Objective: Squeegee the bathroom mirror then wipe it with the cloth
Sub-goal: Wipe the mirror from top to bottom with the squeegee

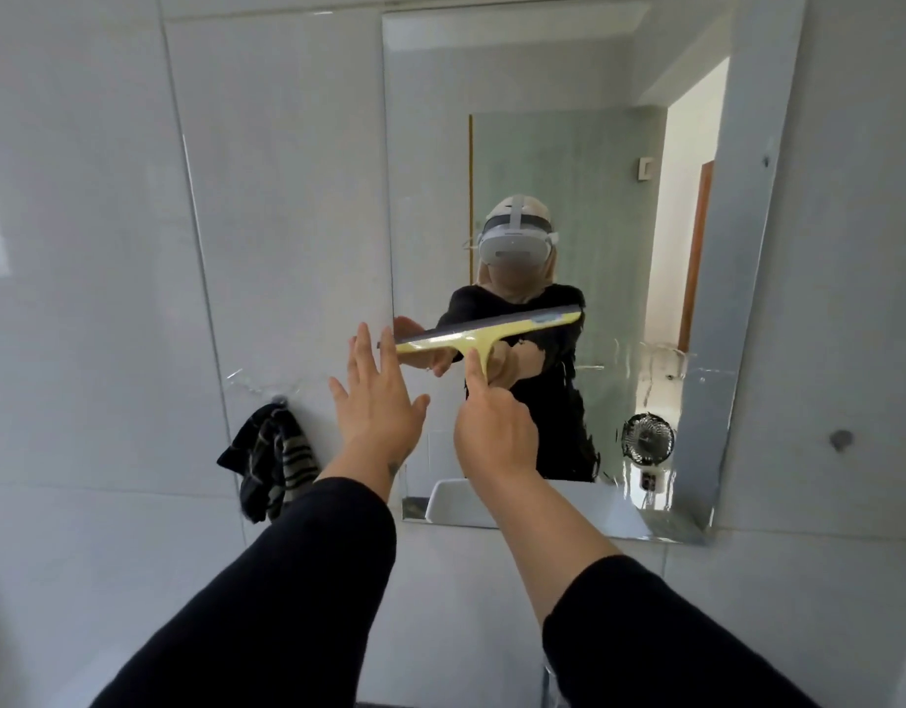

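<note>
You are holding the yellow squeegee (484, 333) against the bathroom mirror (558, 145) with your right hand (494, 434), which is wrapping around the short handle with the index finger stretching up along it. The blade is lying nearly level, tilting up a little toward the right, and it is sitting across the lower middle of the mirror, with its left end reaching just past the mirror's left edge. Your left hand (377, 401) is spreading open with the fingers apart, gripping nothing; its fingertips are hovering right by the left end of the blade, and whether they are touching it cannot be told. Both of your forearms are wearing black sleeves (308, 580) pushed partway up.

The cloth (269, 465), dark with pale stripes, is hanging from a small hook on the tiled wall (108, 247), just beside the mirror's lower left corner and well below your left hand. Streaks of water are showing on the mirror toward its right edge, level with the squeegee. A small black fan (647, 439) is showing in the reflection near the mirror's lower right corner.
</note>
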Tool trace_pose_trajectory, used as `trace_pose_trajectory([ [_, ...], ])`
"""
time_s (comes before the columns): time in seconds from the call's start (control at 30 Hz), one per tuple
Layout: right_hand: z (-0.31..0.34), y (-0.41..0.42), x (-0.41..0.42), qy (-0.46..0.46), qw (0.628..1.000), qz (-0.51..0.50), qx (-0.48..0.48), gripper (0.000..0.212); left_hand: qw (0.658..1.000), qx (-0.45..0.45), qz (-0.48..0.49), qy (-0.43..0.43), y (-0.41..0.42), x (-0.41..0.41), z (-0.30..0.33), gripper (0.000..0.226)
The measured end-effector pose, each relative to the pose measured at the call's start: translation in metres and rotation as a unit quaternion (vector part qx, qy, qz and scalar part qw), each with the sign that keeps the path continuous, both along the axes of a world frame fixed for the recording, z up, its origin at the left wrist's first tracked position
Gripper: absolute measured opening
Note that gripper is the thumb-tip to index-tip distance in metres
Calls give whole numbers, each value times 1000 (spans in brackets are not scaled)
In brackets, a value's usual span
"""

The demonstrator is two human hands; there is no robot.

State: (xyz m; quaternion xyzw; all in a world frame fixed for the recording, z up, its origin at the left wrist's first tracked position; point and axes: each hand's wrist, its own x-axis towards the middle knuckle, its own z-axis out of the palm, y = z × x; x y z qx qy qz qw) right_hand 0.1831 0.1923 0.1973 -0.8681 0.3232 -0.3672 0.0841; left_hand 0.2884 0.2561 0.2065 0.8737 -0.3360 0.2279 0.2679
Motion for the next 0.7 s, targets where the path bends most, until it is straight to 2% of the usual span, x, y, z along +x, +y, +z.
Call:
trace_pose_trajectory([
  [0.17, 13, -21, -28, 119, 983, -45, -130, 71, 1000, 16, -17, 8, -2, -11, -1, 88],
  [0.33, 19, -47, -67, 159, 963, -73, -204, 71, 998, 27, -44, 22, -18, -30, -5, 89],
  [0.53, 19, -74, -108, 172, 959, -114, -192, 73, 994, 23, -103, 19, -51, -63, -8, 88],
  [0.7, 12, -94, -138, 143, 967, -132, -163, 76, 989, 22, -144, 15, -75, -83, -9, 85],
])
